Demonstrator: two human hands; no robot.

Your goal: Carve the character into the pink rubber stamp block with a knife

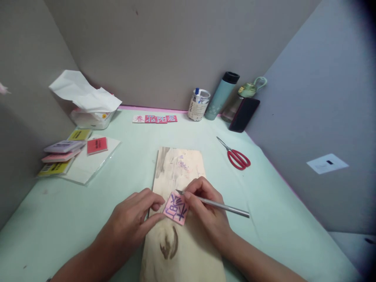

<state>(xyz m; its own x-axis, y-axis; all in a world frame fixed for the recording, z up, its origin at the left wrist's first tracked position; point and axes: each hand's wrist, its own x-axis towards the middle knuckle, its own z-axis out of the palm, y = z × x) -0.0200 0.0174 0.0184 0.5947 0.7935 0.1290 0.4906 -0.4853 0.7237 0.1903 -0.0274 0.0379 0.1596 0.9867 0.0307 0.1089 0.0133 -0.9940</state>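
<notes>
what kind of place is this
Probably a small craft corner or desk: a wooden board with a carved pink block, a craft knife, and red-handled scissors.

The one camera rides on the person's head, looking forward and steeply down along the wooden board [183,250]. It sits above the board's near end, close enough that the lower edge of the view cuts that end off. The left hand [126,221] and right hand [210,209] come in from below. The wide view takes in the tabletop [129,168] around the board and the back wall [147,51] beyond it.
</notes>
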